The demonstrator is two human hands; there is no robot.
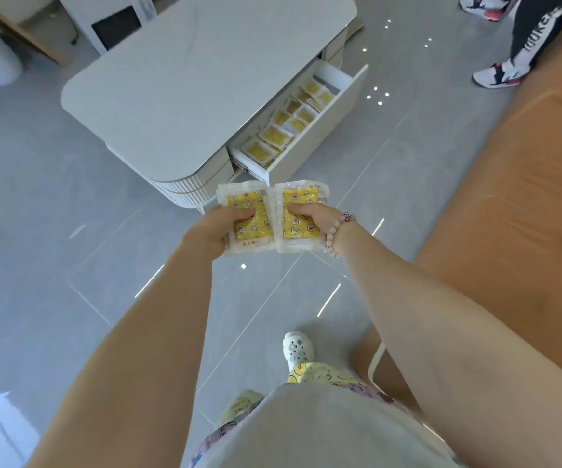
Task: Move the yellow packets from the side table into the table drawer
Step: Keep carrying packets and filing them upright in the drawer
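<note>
Well, I have a bundle of yellow packets in each hand, held out in front of me above the grey floor (70,184), just short of the near corner of the white table (205,79). My left hand (220,228) grips the left bundle (239,199) by its outer edge, thumb pressed on the printed face and fingers curled underneath. My right hand (310,217), with a bead bracelet (335,231) at the wrist, grips the right bundle (301,197) the same way.

That makes two bundles, one per hand. Layered edges show that each holds more than one packet, but I cannot tell how many. They sit side by side with their inner edges touching.

Both lie face up, their long axes running away from me towards the table, the short edges nearest and farthest.

Beyond them the drawer (320,136) stands pulled out. About ten more packets (274,135) lie in it, overlapping in two rows along its length. The exact count is unclear.
</note>
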